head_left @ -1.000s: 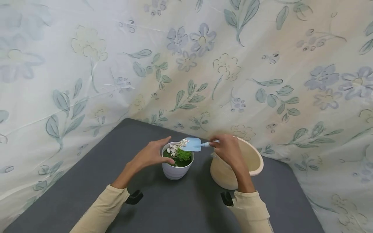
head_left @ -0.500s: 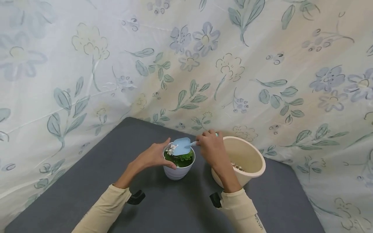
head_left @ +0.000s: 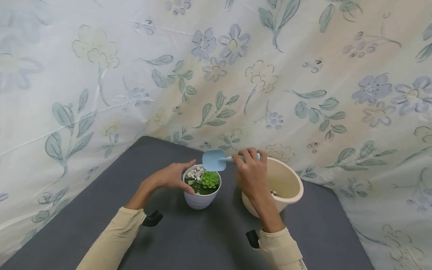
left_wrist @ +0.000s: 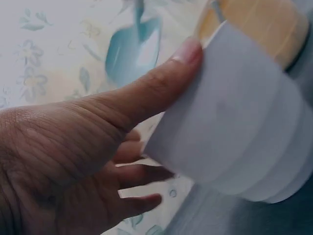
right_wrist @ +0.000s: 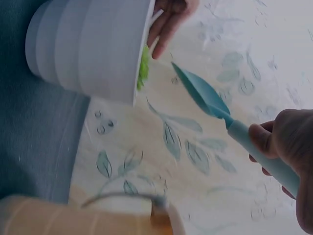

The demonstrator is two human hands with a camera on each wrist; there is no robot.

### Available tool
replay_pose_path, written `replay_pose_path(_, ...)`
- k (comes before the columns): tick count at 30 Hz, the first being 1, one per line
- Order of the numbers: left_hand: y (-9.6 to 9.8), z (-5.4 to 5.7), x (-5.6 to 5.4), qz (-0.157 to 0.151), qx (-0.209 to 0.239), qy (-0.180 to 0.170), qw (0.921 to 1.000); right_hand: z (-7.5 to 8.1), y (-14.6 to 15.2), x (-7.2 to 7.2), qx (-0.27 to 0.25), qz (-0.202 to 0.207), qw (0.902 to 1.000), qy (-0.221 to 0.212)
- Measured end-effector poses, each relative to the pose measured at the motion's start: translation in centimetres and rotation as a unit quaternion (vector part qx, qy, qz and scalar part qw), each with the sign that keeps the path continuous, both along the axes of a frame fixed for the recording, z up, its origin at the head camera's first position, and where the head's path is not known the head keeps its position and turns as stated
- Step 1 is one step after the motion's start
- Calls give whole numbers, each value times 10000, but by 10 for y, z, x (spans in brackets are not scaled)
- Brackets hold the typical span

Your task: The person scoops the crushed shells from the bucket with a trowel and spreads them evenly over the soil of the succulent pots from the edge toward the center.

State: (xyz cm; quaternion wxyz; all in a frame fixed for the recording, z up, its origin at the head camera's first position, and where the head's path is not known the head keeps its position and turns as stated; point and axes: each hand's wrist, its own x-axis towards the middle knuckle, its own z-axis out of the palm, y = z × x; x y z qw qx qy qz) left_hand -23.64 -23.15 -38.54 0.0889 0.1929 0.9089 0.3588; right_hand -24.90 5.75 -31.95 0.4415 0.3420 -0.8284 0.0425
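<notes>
A small white flowerpot [head_left: 199,202] stands upright on the grey tabletop. Inside it are a bright green succulent [head_left: 210,179], white pebbles [head_left: 195,173] at the back left and a dark green surface. My left hand [head_left: 168,177] holds the pot's left side, thumb at the near rim and fingers toward the far side. My right hand [head_left: 253,173] grips the handle of a light blue toy-size trowel [head_left: 214,160] in the air. Its blade hovers over the pot's far rim, apart from the succulent. In the right wrist view the trowel's blade [right_wrist: 203,90] bears no visible pebbles.
Right of the white pot stands a larger cream pot [head_left: 291,189], partly hidden by my right forearm. Some small pebbles [head_left: 274,193] lie in its bottom. A floral cloth [head_left: 216,93] hangs behind the grey table [head_left: 202,240].
The trowel has tipped its white pebbles into the small pot, then risen up and back from it. My left hand has stayed at the pot's rim.
</notes>
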Motion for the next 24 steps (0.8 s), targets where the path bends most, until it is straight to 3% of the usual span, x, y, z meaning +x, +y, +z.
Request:
replay_pose_path(7,-12,14,-22,-914,-413,-352,9943,3,42,1,-944,-177,9953,151)
replay_pose_path(10,-14,19,-30,-1117,-639,-406,9909,8,68,3,-1090,-408,9932,15)
replay_pose_path(13,-9,23,-34,-1117,-673,-333,9909,13,100,6,-1018,-750,9918,-180)
replay_pose_path(18,35,31,-34,-743,-315,582,9950,20,148,6,-672,-1309,9872,-606)
replay_pose_path(21,74,33,-33,-541,67,1179,9915,20,161,3,-305,-1644,9806,-1026)
replay_pose_path(24,113,32,-31,-507,304,1512,9867,15,164,-1,143,-1923,9706,-1440)
